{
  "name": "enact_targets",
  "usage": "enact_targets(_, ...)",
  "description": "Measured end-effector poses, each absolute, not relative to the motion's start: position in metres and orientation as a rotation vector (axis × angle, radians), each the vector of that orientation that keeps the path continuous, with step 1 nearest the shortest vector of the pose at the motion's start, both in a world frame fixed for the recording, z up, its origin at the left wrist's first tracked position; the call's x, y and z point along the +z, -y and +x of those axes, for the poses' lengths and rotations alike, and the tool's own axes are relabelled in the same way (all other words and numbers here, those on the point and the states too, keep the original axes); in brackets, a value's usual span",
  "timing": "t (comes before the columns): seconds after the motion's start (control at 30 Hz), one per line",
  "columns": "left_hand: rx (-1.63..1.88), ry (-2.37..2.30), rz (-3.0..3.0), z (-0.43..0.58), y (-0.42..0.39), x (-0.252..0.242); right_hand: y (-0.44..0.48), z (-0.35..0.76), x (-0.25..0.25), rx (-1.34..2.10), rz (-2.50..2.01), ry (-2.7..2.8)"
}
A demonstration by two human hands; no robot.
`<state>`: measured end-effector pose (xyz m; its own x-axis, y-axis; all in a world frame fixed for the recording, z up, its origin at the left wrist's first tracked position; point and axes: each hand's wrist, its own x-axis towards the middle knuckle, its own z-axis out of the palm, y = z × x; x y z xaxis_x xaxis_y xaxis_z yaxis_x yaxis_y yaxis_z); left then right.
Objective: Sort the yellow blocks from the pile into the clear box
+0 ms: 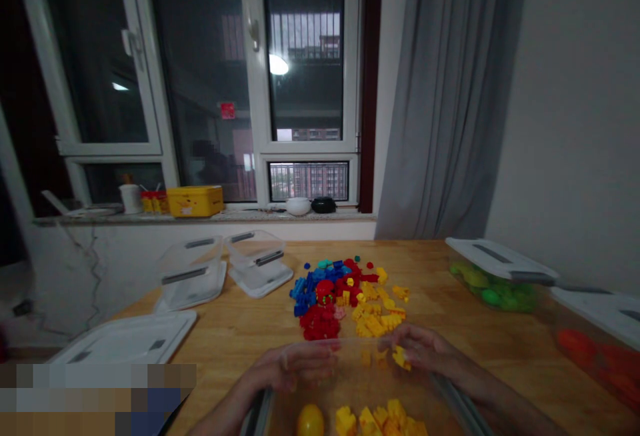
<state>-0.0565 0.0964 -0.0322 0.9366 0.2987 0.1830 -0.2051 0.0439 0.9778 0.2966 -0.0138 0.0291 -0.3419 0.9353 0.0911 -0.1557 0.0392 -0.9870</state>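
A clear plastic box (350, 383) with grey side latches stands close in front of me. Inside it lie several yellow building blocks (390, 417) and a yellow egg-shaped piece (311, 421). My left hand (300, 364) is at the box's far left, fingers stretched out flat and apart, with nothing visible in them. At the far right rim, my right hand (423, 349) has its fingers closed on a yellow building block (401, 358). Beyond the box spreads a pile of loose blocks: blue blocks (307, 293), red blocks (320, 323) and yellow blocks (375, 323).
Two clear boxes (193, 269) (255, 253) stand on white lids at the left, near another white lid (125, 336). A lidded box of green pieces (495, 283) and one of orange-red pieces (595, 349) stand at the right. A window sill (250, 213) runs behind the wooden table (240, 326).
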Motion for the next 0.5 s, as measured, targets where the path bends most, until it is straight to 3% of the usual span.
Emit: enact_targets(0.5,0.399,-0.100,1.491,-0.058,-0.091,-0.026,0.014,0.292,0.028,1.546,-0.842,1.277)
